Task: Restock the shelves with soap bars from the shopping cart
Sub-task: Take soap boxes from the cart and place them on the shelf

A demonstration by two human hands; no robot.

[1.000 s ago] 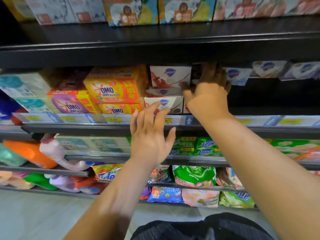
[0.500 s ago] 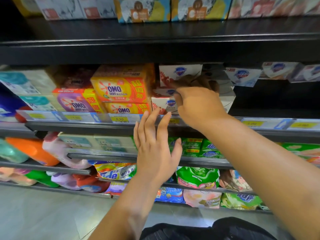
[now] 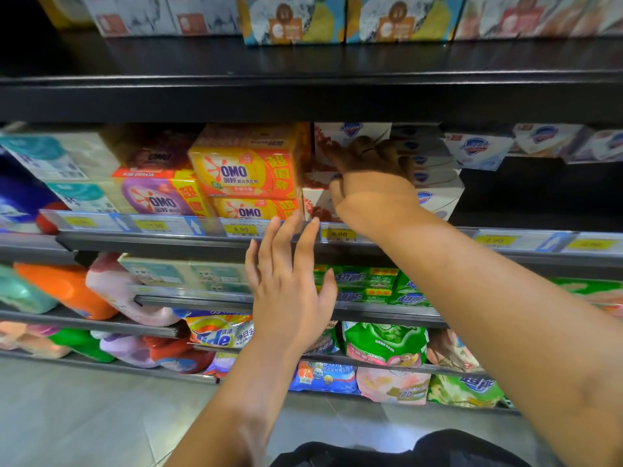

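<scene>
Seating soap boxes [image 3: 438,197] on the stocked shelf [image 3: 526,244]: right hand at the stack, left hand clear of it.

The stack sits just right of the OMO packs [image 3: 242,173], directly ahead of and touching the right hand [image 3: 371,187]. The boxes lie flat, one on another, and their long axis appears to run back into the shelf with short faces toward the aisle. The right arm is extended up and forward over the price rail [image 3: 168,227], knuckles toward the camera and fingers bent over the stack front. The tips are hidden, so whether they pinch a box or only press it cannot be told. The left hand [image 3: 290,298] is lower and nearer the body, palm forward and fingers spread, holding nothing, its fingertips level with the rail. The right hand is the nearer one for any push inward. The shopping cart is not in view.
</scene>
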